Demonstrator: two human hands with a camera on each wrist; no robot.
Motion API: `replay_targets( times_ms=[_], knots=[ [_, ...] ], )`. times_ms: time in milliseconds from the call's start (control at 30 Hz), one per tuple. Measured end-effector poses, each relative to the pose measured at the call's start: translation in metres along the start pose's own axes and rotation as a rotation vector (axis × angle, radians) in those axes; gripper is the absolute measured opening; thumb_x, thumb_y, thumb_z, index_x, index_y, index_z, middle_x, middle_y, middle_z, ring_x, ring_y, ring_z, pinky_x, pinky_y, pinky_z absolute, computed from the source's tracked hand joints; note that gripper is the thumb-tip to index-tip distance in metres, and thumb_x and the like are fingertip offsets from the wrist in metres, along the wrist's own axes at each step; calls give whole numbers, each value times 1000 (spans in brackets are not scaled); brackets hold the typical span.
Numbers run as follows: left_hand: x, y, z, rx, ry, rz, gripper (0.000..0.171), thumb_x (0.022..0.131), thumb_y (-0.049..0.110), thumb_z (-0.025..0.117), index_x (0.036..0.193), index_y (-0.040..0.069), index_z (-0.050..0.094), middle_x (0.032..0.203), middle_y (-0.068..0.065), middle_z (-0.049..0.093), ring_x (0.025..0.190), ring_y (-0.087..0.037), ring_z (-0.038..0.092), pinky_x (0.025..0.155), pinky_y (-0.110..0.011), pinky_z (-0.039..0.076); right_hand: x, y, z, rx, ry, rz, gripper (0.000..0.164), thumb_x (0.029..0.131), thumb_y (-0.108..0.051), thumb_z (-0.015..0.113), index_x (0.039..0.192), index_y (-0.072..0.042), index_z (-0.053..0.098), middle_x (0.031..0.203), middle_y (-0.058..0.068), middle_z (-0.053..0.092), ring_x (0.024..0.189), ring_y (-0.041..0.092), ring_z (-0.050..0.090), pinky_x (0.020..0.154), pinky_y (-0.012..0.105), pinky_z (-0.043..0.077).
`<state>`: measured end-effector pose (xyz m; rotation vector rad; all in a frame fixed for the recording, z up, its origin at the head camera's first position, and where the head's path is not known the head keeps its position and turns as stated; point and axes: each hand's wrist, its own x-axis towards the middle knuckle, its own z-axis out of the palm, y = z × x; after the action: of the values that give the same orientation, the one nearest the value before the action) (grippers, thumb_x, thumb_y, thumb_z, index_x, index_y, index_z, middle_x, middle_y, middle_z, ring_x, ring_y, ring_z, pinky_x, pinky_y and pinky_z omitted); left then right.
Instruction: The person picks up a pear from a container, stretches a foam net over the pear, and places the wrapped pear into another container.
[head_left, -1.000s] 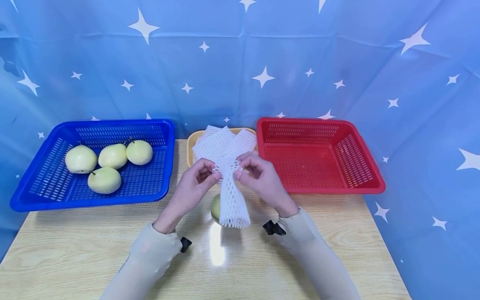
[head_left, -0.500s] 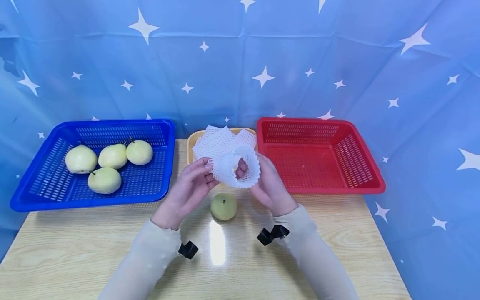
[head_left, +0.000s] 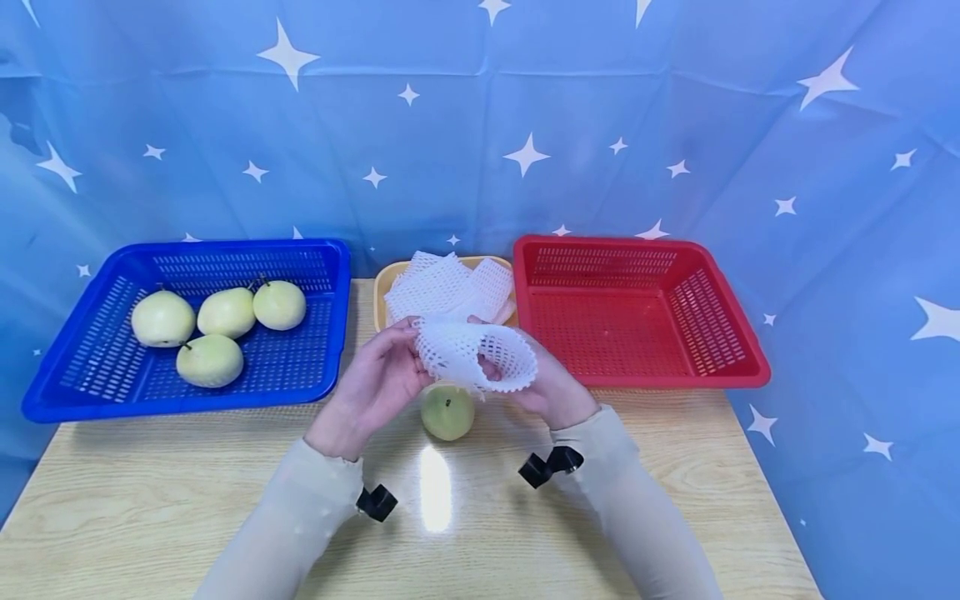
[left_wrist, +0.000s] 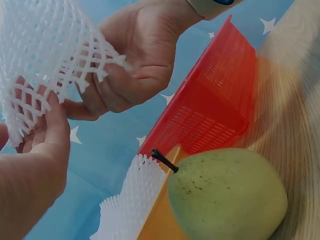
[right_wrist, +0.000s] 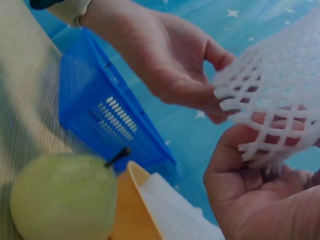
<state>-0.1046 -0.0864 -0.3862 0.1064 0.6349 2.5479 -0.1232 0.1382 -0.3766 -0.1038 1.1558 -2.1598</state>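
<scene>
Both hands, left hand and right hand, gripped the foam net sleeve, since tilted and stretched wider above the pear.

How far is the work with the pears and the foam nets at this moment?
Done: nothing lies in the red plastic basket. In hand: both hands, left hand and right hand, hold a white foam net sleeve open above one green pear. Left: four bare pears wait in the blue plastic basket.

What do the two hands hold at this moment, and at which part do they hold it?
Both hands hold one white foam net sleeve. The left hand pinches its rim on one side; the right hand has fingers inside the opening, stretching it.
</scene>
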Motion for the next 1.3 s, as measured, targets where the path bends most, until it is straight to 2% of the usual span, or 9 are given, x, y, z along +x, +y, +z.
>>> replay_targets(
  times_ms=[133,233,367,467,600,700,833,1000,1300],
  knots=[
    [-3,-3,-3,44,4,-33,24,111,16,36,133,9,44,121,-6,63,104,-18,65,82,-28,56,4,3,1,-70,-27,-58,26,89,-34,84,110,-21,74,116,5,61,100,16,60,74,24,59],
    [-4,-9,-5,155,21,-36,27,113,21,40,136,8,44,122,-5,64,105,-17,65,80,-28,56,7,7,3,-131,-15,-125,9,98,-15,67,105,-20,69,114,6,59,97,17,61,70,26,60],
    [-4,-15,-6,332,103,7,19,111,16,47,128,9,50,113,-1,70,97,-13,69,77,-25,57,10,11,6,-289,79,-201,15,97,-1,57,105,-13,60,103,6,60,82,13,60,63,20,56],
    [-2,-17,-7,445,181,65,9,110,10,48,118,11,52,98,2,74,85,-9,71,72,-22,58,12,13,8,-421,150,-178,6,103,-8,57,103,-8,62,86,3,58,69,9,52,58,16,44],
    [-2,-16,-8,576,236,127,9,109,7,49,110,15,54,82,3,73,74,-7,69,65,-21,56,12,13,8,-568,142,-83,36,109,-27,51,87,-2,65,68,4,52,61,13,45,53,23,36],
    [-2,-15,-9,620,233,142,12,109,7,49,109,17,56,82,3,73,72,-8,69,63,-22,57,12,13,6,-574,122,-51,35,108,-26,52,84,-4,65,65,3,53,60,13,47,53,24,39],
    [-3,-14,-11,680,251,147,7,108,8,52,110,14,55,81,2,72,70,-9,69,61,-22,57,12,18,5,-517,168,-110,15,104,-11,54,101,-2,65,76,2,57,66,11,52,56,21,45],
    [-5,-20,-17,814,335,154,10,107,11,57,114,6,53,78,0,69,66,-11,66,57,-23,55,11,28,4,-564,258,-177,19,107,-9,48,114,4,60,93,7,63,76,13,61,64,22,53],
    [-12,-37,-30,923,461,148,19,105,13,61,119,0,55,82,-2,70,67,-12,66,59,-26,55,11,54,-8,-597,296,-149,24,107,-11,46,120,6,58,90,6,65,71,11,62,61,24,53]
  ],
)
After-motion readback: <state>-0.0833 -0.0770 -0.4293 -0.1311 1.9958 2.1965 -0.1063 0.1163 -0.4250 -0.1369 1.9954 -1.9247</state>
